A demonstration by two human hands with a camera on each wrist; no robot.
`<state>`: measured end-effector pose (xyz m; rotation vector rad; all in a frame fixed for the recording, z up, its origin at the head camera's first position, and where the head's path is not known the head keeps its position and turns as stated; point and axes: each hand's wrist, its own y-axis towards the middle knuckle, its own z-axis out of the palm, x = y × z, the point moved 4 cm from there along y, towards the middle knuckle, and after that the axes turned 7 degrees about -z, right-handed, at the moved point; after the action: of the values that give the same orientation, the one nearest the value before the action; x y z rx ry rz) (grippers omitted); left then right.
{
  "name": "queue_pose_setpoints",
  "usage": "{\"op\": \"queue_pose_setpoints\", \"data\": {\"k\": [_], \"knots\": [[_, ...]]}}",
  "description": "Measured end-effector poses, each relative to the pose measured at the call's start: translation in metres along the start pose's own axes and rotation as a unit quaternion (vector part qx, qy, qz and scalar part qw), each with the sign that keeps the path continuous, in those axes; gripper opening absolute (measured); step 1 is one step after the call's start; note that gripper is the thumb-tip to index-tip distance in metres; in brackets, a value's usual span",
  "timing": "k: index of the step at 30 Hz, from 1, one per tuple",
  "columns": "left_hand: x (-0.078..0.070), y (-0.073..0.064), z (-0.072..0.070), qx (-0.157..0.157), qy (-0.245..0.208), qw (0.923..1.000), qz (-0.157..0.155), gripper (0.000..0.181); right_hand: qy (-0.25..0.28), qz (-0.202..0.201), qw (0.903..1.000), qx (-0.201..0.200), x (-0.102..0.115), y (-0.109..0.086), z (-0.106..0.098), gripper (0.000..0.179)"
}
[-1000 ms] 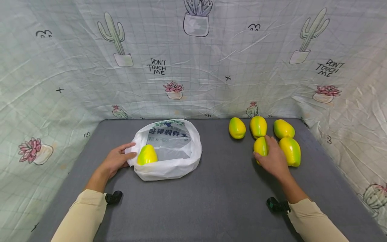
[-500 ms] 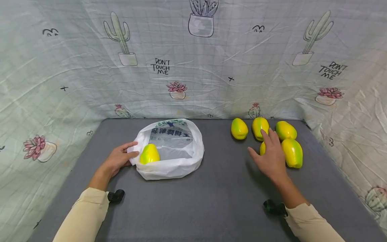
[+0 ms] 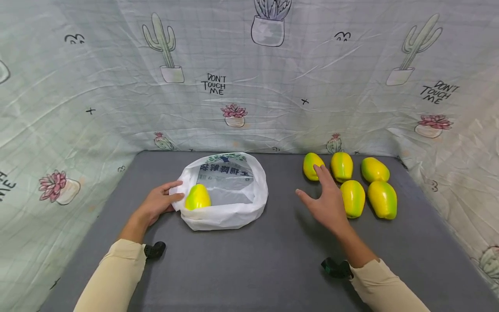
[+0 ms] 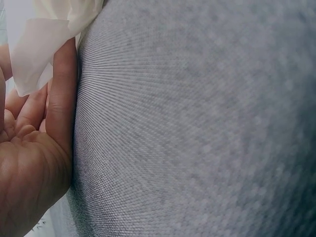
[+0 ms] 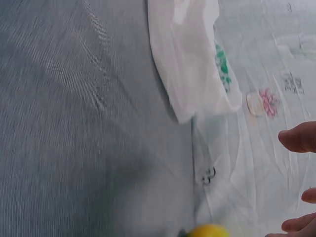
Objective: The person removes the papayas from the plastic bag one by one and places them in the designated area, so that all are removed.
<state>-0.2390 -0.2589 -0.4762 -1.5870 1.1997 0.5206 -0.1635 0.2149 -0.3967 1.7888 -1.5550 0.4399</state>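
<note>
A white plastic bag (image 3: 224,219) stands with its mouth rolled wide on the left half of the table. Inside, at its left side, sits one yellow-green mango (image 3: 198,197). My left hand (image 3: 157,203) pinches the bag's left rim; the left wrist view shows the white film (image 4: 37,49) between thumb and fingers. My right hand (image 3: 328,203) hovers with spread fingers and holds nothing, just left of a near mango (image 3: 353,199). Its fingertips overlap the far-left mango (image 3: 310,166) in the head view. A sliver of mango (image 5: 210,231) shows low in the right wrist view.
More mangoes stand at the right: two at the back, a middle one (image 3: 341,167) and a right one (image 3: 375,169), and a near-right one (image 3: 383,200). A patterned cloth (image 3: 273,99) hangs behind the grey table (image 3: 241,268) and along its sides.
My right hand has come off the near-left mango, opened its fingers and moved left toward the far-left one. My left hand keeps its hold on the bag. The head view has shifted slightly.
</note>
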Motion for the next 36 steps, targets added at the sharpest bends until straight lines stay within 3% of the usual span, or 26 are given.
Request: {"op": "queue_pose_setpoints", "data": {"k": [13, 27, 36], "knots": [[0.000, -0.002, -0.001, -0.010, -0.014, 0.9998, -0.007, 0.070, 0.055, -0.019, 0.9980, 0.025, 0.031, 0.007, 0.037, 0.084], [-0.004, 0.000, 0.004, 0.001, -0.014, 0.9999, 0.005, 0.068, 0.116, -0.027, 0.9915, 0.053, 0.060, 0.011, 0.067, 0.082], [-0.003, -0.005, 0.000, 0.001, -0.021, 0.9997, 0.014, 0.069, 0.200, -0.033, 0.9770, 0.068, 0.084, 0.020, 0.089, 0.078]]}}
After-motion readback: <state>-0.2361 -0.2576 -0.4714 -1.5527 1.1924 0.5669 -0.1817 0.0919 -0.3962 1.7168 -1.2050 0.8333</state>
